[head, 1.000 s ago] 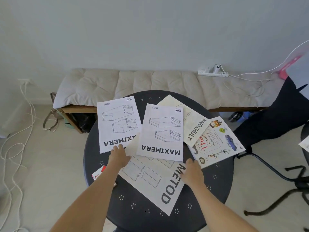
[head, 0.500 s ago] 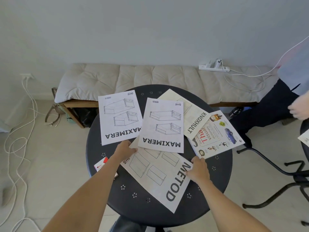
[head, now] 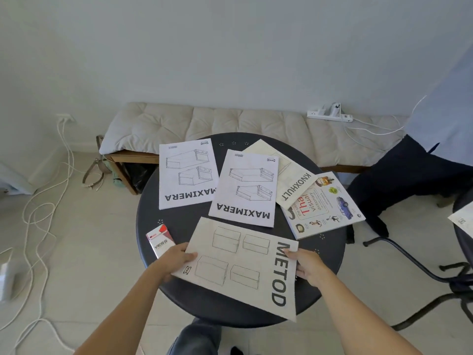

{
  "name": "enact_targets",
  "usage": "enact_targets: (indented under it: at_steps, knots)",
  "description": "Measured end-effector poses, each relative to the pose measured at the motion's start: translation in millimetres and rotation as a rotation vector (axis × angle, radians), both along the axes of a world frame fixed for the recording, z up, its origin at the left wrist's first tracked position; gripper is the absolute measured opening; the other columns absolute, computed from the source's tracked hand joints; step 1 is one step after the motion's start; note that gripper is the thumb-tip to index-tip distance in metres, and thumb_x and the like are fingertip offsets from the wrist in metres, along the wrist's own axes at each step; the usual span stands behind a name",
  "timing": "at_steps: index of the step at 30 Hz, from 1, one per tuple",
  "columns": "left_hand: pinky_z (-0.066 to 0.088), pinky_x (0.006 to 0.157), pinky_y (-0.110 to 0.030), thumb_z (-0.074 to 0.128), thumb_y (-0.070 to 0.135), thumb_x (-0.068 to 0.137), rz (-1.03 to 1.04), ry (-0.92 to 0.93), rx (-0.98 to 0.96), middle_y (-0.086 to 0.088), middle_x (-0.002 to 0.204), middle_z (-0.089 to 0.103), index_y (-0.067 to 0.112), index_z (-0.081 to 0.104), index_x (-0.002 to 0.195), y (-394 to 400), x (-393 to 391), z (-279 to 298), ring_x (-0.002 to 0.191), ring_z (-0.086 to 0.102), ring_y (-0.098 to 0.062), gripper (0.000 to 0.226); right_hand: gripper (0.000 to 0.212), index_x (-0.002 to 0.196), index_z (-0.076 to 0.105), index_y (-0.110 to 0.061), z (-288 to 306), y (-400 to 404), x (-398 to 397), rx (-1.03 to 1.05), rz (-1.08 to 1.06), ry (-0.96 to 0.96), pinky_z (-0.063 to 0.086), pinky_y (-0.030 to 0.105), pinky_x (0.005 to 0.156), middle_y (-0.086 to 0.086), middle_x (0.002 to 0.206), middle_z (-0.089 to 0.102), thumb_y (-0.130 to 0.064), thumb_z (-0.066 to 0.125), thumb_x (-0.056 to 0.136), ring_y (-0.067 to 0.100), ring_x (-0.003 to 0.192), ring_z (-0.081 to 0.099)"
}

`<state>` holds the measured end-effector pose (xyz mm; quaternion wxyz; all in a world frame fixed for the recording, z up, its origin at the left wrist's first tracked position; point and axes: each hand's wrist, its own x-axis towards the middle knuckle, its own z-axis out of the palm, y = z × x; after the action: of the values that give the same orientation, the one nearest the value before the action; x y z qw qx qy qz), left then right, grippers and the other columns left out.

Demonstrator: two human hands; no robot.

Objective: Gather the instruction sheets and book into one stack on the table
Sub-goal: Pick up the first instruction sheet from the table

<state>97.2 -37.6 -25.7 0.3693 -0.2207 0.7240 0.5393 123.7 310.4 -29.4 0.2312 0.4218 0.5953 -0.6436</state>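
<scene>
Both hands hold the large METOD sheet near the front of the round dark table: my left hand grips its left edge, my right hand its right edge. The sheet is pulled free of the other papers and looks slightly lifted. Behind it lie two MAXIMERA sheets, one at back left and one in the middle. A KNOXHULT sheet lies at the back right, partly under the middle MAXIMERA sheet. The Thai visual dictionary book sits at the right, its corner under the KNOXHULT sheet.
A small red and white VESS box lies on the table by my left hand. A cushioned bench stands behind the table with a power strip on it. Another person stands at the right. Cables trail on the floor at left.
Both hands moved to the METOD sheet's side edges and drew it toward me, out from under the middle MAXIMERA sheet. The VESS box came into full view.
</scene>
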Motion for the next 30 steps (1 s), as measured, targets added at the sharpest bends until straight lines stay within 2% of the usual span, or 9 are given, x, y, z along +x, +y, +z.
enact_targets:
  at_steps: [4, 7, 10, 13, 16, 19, 22, 27, 30]
  knots:
    - [0.057, 0.083, -0.046, 0.054, 0.010, 0.094, 0.255, -0.023, 0.159, -0.012, 0.110, 0.069, 0.016, 0.056, 0.123, -5.6, 46.2, -11.8, 0.097, 0.068, -0.034, 0.030, 0.022, 0.112, 0.064, -0.004, 6.8, 2.8, 21.3, -0.172, 0.114, -0.043, 0.057, 0.033, 0.065, 0.016, 0.106, 0.074, -0.010, 0.058, 0.092, 0.029, 0.092, 0.070]
    - [0.060, 0.071, -0.043, 0.053, 0.009, 0.094, 0.399, 0.025, 0.178, -0.012, 0.110, 0.069, 0.018, 0.057, 0.120, 3.8, 68.3, -14.4, 0.093, 0.070, -0.033, 0.027, 0.023, 0.112, 0.065, -0.006, 9.2, 0.7, 28.7, -0.286, 0.075, -0.019, 0.057, 0.035, 0.070, 0.016, 0.108, 0.073, -0.009, 0.056, 0.092, 0.030, 0.096, 0.069]
    - [0.059, 0.058, -0.035, 0.052, 0.009, 0.095, 0.534, 0.070, 0.201, -0.010, 0.107, 0.070, 0.020, 0.057, 0.115, 24.6, 83.2, -14.5, 0.088, 0.071, -0.031, 0.023, 0.022, 0.109, 0.065, -0.003, 8.5, -4.1, 33.9, -0.377, -0.091, 0.063, 0.058, 0.032, 0.070, 0.013, 0.095, 0.077, -0.002, 0.057, 0.089, 0.026, 0.092, 0.069]
    - [0.059, 0.062, -0.040, 0.051, 0.007, 0.095, 0.651, 0.092, 0.249, -0.008, 0.102, 0.071, 0.021, 0.056, 0.113, 47.9, 93.5, -13.7, 0.088, 0.070, -0.031, 0.023, 0.021, 0.104, 0.063, -0.003, 5.0, -10.2, 36.6, -0.411, -0.298, 0.149, 0.059, 0.028, 0.064, 0.009, 0.084, 0.077, 0.006, 0.057, 0.086, 0.023, 0.090, 0.067]
    - [0.058, 0.066, -0.041, 0.049, 0.002, 0.095, 0.714, 0.108, 0.316, -0.007, 0.104, 0.069, 0.020, 0.055, 0.110, 67.3, 102.0, -9.2, 0.092, 0.068, -0.030, 0.025, 0.020, 0.102, 0.062, -0.006, 2.2, -17.5, 36.1, -0.407, -0.406, 0.175, 0.057, 0.029, 0.066, 0.011, 0.094, 0.072, 0.007, 0.056, 0.088, 0.021, 0.089, 0.066]
    - [0.059, 0.064, -0.037, 0.048, -0.005, 0.093, 0.673, 0.095, 0.409, -0.005, 0.108, 0.068, 0.017, 0.056, 0.112, 83.3, 111.6, -6.6, 0.096, 0.066, -0.026, 0.030, 0.020, 0.103, 0.062, -0.008, -0.2, -28.4, 34.9, -0.377, -0.340, 0.155, 0.053, 0.032, 0.071, 0.011, 0.097, 0.070, 0.005, 0.056, 0.089, 0.023, 0.089, 0.066]
    - [0.060, 0.061, -0.033, 0.051, -0.010, 0.089, 0.608, 0.065, 0.445, -0.007, 0.108, 0.070, 0.013, 0.058, 0.107, 94.9, 123.7, -6.8, 0.094, 0.067, -0.025, 0.030, 0.026, 0.109, 0.060, -0.010, -3.2, -42.1, 34.4, -0.302, -0.193, 0.147, 0.053, 0.035, 0.066, 0.010, 0.101, 0.069, 0.006, 0.053, 0.090, 0.024, 0.089, 0.065]
    - [0.056, 0.080, -0.039, 0.059, -0.013, 0.082, 0.624, 0.002, 0.470, -0.017, 0.111, 0.070, 0.000, 0.058, 0.111, 84.3, 131.2, -17.2, 0.099, 0.066, -0.032, 0.031, 0.032, 0.119, 0.056, -0.010, -8.6, -40.3, 31.3, -0.151, -0.063, 0.145, 0.055, 0.037, 0.067, 0.015, 0.111, 0.066, 0.006, 0.050, 0.092, 0.029, 0.095, 0.064]
    - [0.055, 0.073, -0.034, 0.059, -0.006, 0.085, 0.696, 0.001, 0.433, -0.014, 0.107, 0.069, 0.006, 0.060, 0.112, 58.6, 120.4, -17.4, 0.096, 0.065, -0.029, 0.029, 0.030, 0.116, 0.058, -0.012, -10.0, -30.9, 27.3, -0.098, 0.061, 0.121, 0.055, 0.037, 0.068, 0.011, 0.105, 0.068, 0.005, 0.051, 0.092, 0.027, 0.094, 0.065]
